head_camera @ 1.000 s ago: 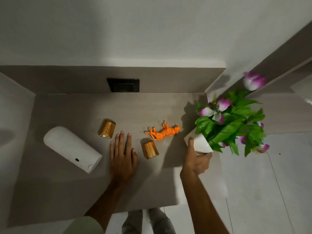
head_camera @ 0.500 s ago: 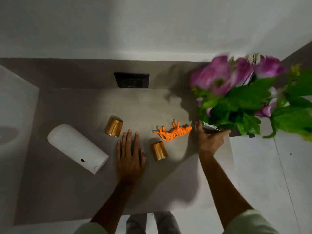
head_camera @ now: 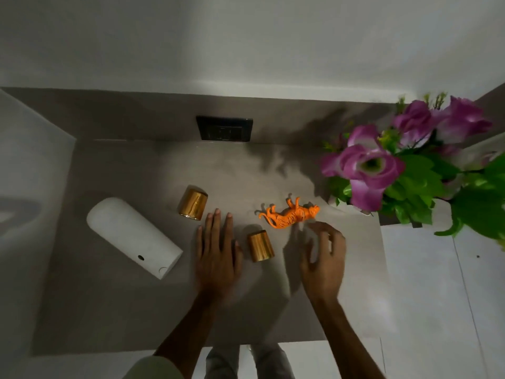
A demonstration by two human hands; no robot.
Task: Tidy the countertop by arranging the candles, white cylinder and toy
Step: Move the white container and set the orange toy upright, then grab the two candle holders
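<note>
Countertop [head_camera: 109, 310] grey beneath white wall [head_camera: 246, 36]; left hand [head_camera: 217, 258] flat, right hand [head_camera: 323, 262] spread, empty.

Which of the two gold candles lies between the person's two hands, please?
The nearer gold candle, lying between the left hand and the right hand. The other gold candle lies beyond the left hand's fingertips, nearer the white cylinder.
</note>
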